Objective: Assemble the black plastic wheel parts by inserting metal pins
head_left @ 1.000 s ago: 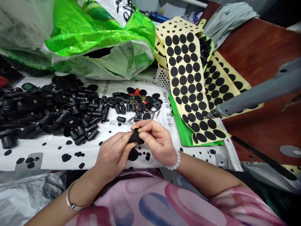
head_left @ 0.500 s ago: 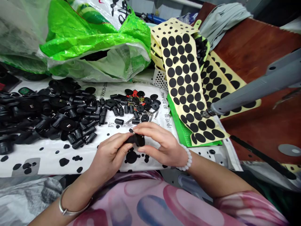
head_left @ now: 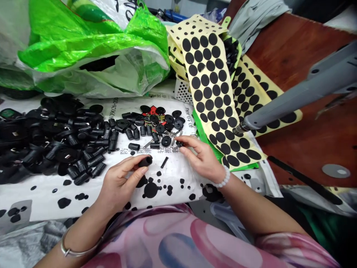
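Note:
My left hand (head_left: pixel 121 182) pinches a short hollow black plastic tube (head_left: pixel 145 160), its open end turned to the right. To the right, the thumb and fingertips of my right hand (head_left: pixel 200 158) close on a small black part (head_left: pixel 179 143), mostly hidden by the fingers. Between the hands a thin black ridged piece (head_left: pixel 164 162), perhaps a spring, lies on the white sheet. Just beyond the hands are loose black discs (head_left: pixel 166 140), ribbed black sleeves (head_left: pixel 134 146) and small metal strips (head_left: pixel 178 136).
A large heap of black parts (head_left: pixel 67 137) covers the left side. Behind stands a green plastic bag (head_left: pixel 95 48). Sheets of round black stickers (head_left: pixel 214 93) lean over a white perforated basket (head_left: pixel 182 91). A grey powered screwdriver (head_left: pixel 273 111) juts in from the right.
My hands have moved apart, with the right hand shifting right and away from me. The tube is now only in my left hand, and the ridged piece shows between the hands.

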### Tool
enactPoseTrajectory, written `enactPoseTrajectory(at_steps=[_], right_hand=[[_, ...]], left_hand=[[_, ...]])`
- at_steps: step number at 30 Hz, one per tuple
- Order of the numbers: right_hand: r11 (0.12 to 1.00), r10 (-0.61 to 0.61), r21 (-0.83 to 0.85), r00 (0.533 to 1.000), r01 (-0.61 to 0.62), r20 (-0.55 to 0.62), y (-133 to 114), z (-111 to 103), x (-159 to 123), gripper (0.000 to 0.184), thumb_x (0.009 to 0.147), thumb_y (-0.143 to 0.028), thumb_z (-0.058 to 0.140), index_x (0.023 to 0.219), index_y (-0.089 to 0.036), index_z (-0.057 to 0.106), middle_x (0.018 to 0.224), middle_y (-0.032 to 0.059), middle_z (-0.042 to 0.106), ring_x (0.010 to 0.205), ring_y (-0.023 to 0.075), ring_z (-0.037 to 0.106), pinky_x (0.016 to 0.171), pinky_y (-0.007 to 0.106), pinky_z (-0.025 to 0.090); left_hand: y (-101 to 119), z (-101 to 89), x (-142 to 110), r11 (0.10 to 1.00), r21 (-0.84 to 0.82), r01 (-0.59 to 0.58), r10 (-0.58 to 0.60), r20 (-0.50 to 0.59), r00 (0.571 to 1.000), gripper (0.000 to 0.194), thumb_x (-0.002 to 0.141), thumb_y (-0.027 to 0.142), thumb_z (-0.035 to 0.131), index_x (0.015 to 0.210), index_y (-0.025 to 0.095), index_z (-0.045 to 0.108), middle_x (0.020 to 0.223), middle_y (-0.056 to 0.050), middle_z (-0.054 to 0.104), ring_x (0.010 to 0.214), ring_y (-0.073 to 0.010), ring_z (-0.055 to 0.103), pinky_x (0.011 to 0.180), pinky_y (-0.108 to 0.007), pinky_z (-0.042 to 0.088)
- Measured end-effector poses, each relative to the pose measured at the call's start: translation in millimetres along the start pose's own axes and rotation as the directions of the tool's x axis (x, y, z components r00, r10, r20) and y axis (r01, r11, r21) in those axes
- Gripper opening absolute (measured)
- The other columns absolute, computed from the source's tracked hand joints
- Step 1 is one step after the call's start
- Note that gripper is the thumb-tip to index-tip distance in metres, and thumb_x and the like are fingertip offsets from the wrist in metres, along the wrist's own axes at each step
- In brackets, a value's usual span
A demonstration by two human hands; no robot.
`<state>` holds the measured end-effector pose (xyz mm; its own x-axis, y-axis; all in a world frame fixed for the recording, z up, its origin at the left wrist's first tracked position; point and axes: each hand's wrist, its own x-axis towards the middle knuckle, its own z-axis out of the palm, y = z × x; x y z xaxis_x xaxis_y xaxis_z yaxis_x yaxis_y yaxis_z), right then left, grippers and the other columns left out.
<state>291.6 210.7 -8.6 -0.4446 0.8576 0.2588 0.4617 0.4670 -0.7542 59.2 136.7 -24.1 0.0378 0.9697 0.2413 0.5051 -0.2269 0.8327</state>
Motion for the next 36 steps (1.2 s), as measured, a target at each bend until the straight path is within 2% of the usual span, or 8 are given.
enactPoseTrajectory(at_steps=[3, 6, 13, 20, 23, 28, 31, 36], right_hand=[[0.932, -0.043, -0.359, 0.998, 0.056, 0.044, 4.9, 2.0, 0.5, 0.025, 0.084, -0.011, 0.051, 0.106, -0.012, 0.063, 0.105, 0.0143, 0.065, 0.097, 0.0279, 0.057, 0.087, 0.05, 0.046], [0.919, -0.052, -0.39, 0.998, 0.062, 0.038, 5.0, 2.0, -1.6, 0.022, 0.084, -0.011, 0.053, 0.103, -0.01, 0.064, 0.1, 0.0147, 0.066, 0.091, 0.0268, 0.058, 0.084, 0.047, 0.048], [0.999, -0.041, -0.003, 0.98, 0.041, -0.194, -10.1, 2.6, -6.6, 0.019, 0.086, -0.021, 0.057, 0.104, -0.018, 0.062, 0.096, 0.0059, 0.065, 0.082, 0.016, 0.061, 0.072, 0.03, 0.053], [0.802, -0.099, -0.597, 0.987, 0.004, -0.126, -2.5, -1.6, -13.6, 0.024, 0.086, -0.023, 0.055, 0.104, -0.009, 0.063, 0.111, 0.0204, 0.059, 0.099, 0.0329, 0.053, 0.082, 0.051, 0.047], [0.724, -0.258, -0.665, 0.966, 0.18, -0.02, -7.7, 5.1, -13.0, 0.025, 0.087, -0.019, 0.052, 0.11, -0.014, 0.06, 0.129, 0.0185, 0.049, 0.114, 0.0333, 0.044, 0.092, 0.052, 0.038], [0.641, -0.357, -0.601, 0.879, 0.477, 0.318, -8.8, 24.9, -4.4, 0.02, 0.086, -0.008, 0.047, 0.095, -0.014, 0.063, 0.096, 0.0111, 0.062, 0.089, 0.0243, 0.053, 0.092, 0.048, 0.036], [0.72, -0.357, -0.527, 0.892, 0.452, 0.278, -6.0, 27.5, -3.6, 0.02, 0.089, -0.01, 0.043, 0.085, -0.012, 0.063, 0.086, 0.0109, 0.061, 0.079, 0.0219, 0.053, 0.08, 0.041, 0.044], [0.927, -0.347, -0.117, 0.933, 0.357, 0.092, -19.3, 13.7, -4.2, 0.026, 0.091, -0.013, 0.041, 0.113, -0.008, 0.055, 0.092, 0.0108, 0.058, 0.081, 0.0168, 0.055, 0.073, 0.029, 0.05]], left_hand=[[-4.6, 3.1, 0.4, 0.992, 0.113, -0.049, 0.05, -0.014, 0.999, 0.029, 0.086, 0.033, 0.055, 0.109, 0.018, 0.064, 0.097, -0.006, 0.07, 0.082, -0.0183, 0.066, 0.073, -0.028, 0.054], [-5.9, 7.6, 1.7, 0.943, 0.29, -0.161, 0.168, 0.001, 0.986, 0.03, 0.087, 0.031, 0.053, 0.109, 0.014, 0.063, 0.099, -0.009, 0.069, 0.089, -0.0214, 0.065, 0.079, -0.033, 0.053], [13.4, 6.7, 11.4, 0.991, 0.105, -0.082, 0.087, -0.042, 0.995, 0.027, 0.084, 0.035, 0.057, 0.105, 0.019, 0.064, 0.097, -0.004, 0.07, 0.081, -0.0165, 0.066, 0.072, -0.026, 0.054], [13.0, 11.0, 9.4, 0.999, 0.046, 0.003, -0.002, -0.022, 1.0, 0.028, 0.081, 0.036, 0.059, 0.101, 0.017, 0.066, 0.092, -0.005, 0.071, 0.073, -0.0168, 0.067, 0.066, -0.025, 0.056], [9.1, 11.8, 6.3, 0.999, 0.026, 0.021, -0.021, 0.001, 1.0, 0.028, 0.081, 0.037, 0.059, 0.102, 0.019, 0.066, 0.097, -0.006, 0.071, 0.08, -0.0187, 0.067, 0.072, -0.028, 0.056], [8.6, 5.2, 2.8, 1.0, 0.014, 0.014, -0.014, 0.006, 1.0, 0.027, 0.082, 0.035, 0.059, 0.106, 0.023, 0.066, 0.103, -0.003, 0.069, 0.091, -0.0183, 0.065, 0.085, -0.029, 0.053], [7.0, -0.3, -2.5, 0.999, -0.033, 0.025, -0.025, 0.006, 1.0, 0.026, 0.083, 0.033, 0.06, 0.106, 0.024, 0.066, 0.103, -0.003, 0.069, 0.09, -0.0172, 0.065, 0.083, -0.027, 0.053], [1.2, -6.3, -11.8, 0.985, -0.167, 0.039, -0.031, 0.048, 0.998, 0.026, 0.084, 0.028, 0.06, 0.109, 0.025, 0.065, 0.104, -0.003, 0.069, 0.085, -0.0167, 0.068, 0.084, -0.028, 0.054]])
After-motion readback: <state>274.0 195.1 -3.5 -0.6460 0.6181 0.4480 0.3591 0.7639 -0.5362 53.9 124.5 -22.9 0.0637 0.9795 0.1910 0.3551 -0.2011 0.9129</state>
